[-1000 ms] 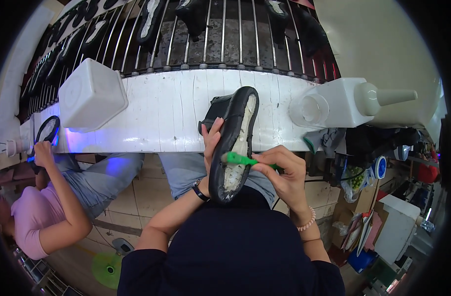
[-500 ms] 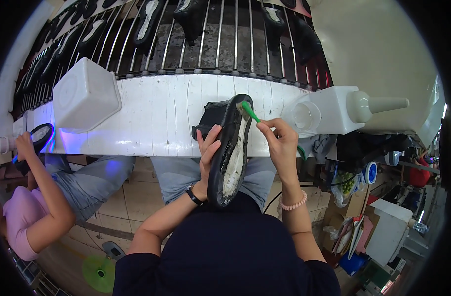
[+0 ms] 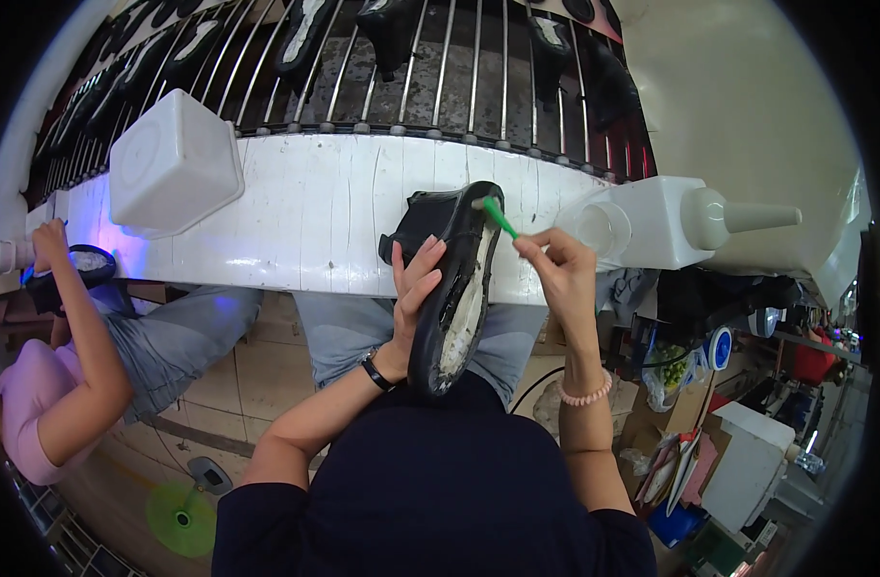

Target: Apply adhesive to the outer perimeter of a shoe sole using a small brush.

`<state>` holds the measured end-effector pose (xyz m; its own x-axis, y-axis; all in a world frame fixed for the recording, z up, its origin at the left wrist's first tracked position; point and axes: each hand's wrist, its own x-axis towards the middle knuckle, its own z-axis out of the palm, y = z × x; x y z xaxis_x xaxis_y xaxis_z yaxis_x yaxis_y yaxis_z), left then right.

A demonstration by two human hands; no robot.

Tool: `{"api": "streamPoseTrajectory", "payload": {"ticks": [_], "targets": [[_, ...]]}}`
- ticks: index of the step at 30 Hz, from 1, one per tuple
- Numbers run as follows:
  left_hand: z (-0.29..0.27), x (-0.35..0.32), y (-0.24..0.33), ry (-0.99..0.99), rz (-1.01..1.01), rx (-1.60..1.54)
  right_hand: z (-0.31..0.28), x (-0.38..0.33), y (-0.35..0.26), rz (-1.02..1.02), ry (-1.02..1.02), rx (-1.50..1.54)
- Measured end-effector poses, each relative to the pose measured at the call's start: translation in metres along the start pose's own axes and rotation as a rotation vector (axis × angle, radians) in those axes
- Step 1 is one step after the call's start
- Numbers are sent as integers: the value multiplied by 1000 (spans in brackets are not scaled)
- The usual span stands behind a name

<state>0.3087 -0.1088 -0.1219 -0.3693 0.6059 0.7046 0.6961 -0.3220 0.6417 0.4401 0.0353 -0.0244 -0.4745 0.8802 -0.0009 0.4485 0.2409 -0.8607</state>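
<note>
A black boot is tipped over at the front edge of the white bench, its underside facing up with a whitish strip along the middle. My left hand grips it from the left side, fingers wrapped over its edge. In my right hand is a green-handled brush, pinched between thumb and fingers. Its bristles touch the far end of the underside, just above the pale strip. The boot's shaft lies toward the left on the bench.
A white square container stands left on the white bench; a white bottle with a nozzle lies right. Behind, a roller conveyor carries several black boots. At left, a co-worker's hand is beside another boot.
The brush has shifted slightly right at the boot's far end, and its handle is tilted a little differently. My right hand has moved a bit right. The co-worker's hand has risen.
</note>
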Motion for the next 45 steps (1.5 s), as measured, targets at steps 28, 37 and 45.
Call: {"api": "streamPoseTrajectory", "payload": {"ticks": [28,37,45], "targets": [[-52,60,37,-287,-241,-214,-29,-64,-89,-627,-294,-73],[-81,131,33,-854,-352,-461,-39,-35,-103,-869,-173,-249],[-58,172,-23,-1147,-177,-588,-47,9,-119,-1002,-17,-424]]}}
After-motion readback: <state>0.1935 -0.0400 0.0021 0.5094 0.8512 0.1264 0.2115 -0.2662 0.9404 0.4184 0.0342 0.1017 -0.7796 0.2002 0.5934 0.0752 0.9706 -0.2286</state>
